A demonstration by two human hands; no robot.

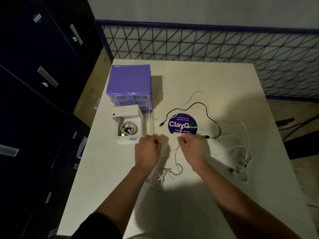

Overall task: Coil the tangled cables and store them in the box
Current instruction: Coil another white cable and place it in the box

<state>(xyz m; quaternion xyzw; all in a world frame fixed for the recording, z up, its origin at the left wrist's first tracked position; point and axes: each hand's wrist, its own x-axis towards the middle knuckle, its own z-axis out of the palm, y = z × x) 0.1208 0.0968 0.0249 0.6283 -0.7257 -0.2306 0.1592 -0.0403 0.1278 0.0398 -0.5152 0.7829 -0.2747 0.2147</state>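
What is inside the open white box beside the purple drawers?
The white box holds one coiled bundle of pale cable with a dark part at its centre. Whatever lies beneath the coil is covered, and the near wall hides the box's front floor.

a white table [198, 195] fills the middle of the view under dim light, with soft shadows falling on its top. at nine to eleven o'clock stand dark filing cabinets [34, 83] with pale metal handles. a tan cardboard box [93, 94] sits wedged between cabinets and table. at twelve to two o'clock a dark wire-grid fence [215, 45] runs beneath a plain pale wall [189, 9]. at three o'clock, pale floor [293, 107].
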